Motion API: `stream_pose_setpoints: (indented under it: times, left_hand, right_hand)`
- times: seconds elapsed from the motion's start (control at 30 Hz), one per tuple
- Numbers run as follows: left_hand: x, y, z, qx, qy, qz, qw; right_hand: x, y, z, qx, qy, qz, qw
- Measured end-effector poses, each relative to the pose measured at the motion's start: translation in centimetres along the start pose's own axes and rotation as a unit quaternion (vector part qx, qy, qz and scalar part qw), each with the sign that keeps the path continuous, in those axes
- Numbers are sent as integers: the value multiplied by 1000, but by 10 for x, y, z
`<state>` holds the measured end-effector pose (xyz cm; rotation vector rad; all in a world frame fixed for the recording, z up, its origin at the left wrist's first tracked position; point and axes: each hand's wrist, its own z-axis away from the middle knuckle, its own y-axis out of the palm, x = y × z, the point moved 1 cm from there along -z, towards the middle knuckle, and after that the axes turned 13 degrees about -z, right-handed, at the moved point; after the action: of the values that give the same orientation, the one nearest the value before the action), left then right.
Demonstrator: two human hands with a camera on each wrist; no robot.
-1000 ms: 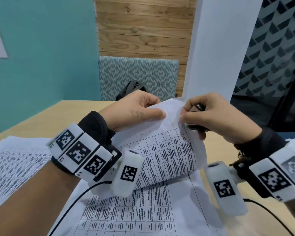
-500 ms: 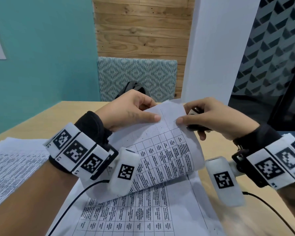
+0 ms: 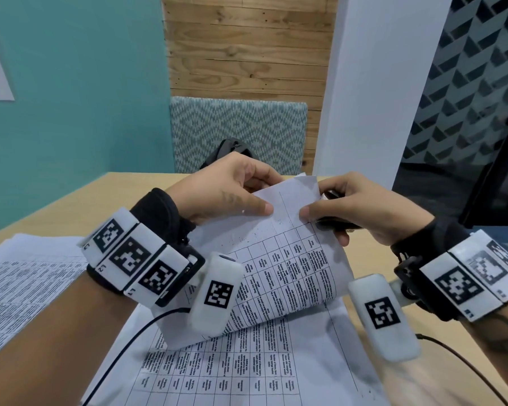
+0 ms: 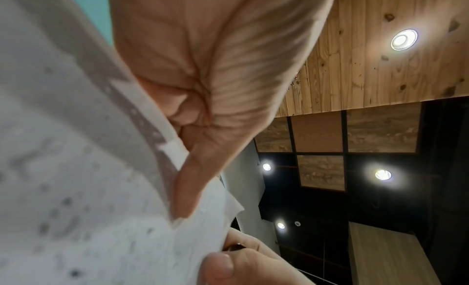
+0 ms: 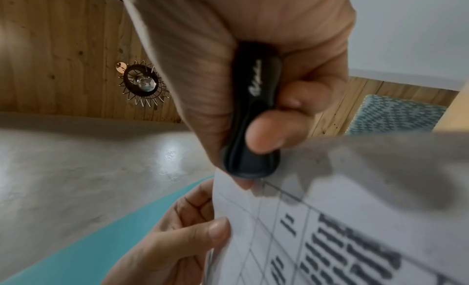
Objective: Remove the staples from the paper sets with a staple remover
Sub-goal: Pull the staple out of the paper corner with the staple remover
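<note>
The person's left hand (image 3: 229, 189) is pinching the top edge of a white printed paper sheet with a black grid (image 3: 288, 259), lifted above the light wooden table (image 3: 71, 200). Their right hand (image 3: 364, 209), at three o'clock from the left one, is pinching the same edge while its fingers are curling tight around a small black plastic staple remover (image 5: 251, 112). More printed pages (image 3: 247, 373) are lying flat underneath.

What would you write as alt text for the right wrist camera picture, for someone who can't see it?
Close-up of the right hand gripping a black staple remover, its thumb pinching the top edge of a printed paper set. The left hand pinches the same edge from the other side. A wooden ceiling with a wire lamp is behind.
</note>
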<state>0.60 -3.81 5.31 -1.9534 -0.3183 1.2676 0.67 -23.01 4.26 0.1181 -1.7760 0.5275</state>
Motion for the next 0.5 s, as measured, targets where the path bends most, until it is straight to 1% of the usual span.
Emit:
stream_pose_setpoints:
  times: [0.1,0.17,0.27,0.33,0.4,0.5]
  left_hand:
    - [-4,-1,2,12,15,-1,1000]
    - [-6,-9,5,8,20,-7,1000]
    - [5,-36,15,-9,-17,-20,1000]
    - [20,-55,25,-58,-51,-31,997]
    - [37,-65,36,-98,-58,-4,993]
    - [60,-56,48,-109,-74,95,987]
  right_hand:
    - [-1,-1,0,-4,-2,1,1000]
    - [2,-3,1,-24,-12,-9,1000]
    - [7,-12,0,-77,-37,-41,996]
    - [11,-19,0,-108,-58,-57,991]
    - [13,-25,-1,-135,-79,-72,985]
    - [15,-29,0,-159,-96,-90,978]
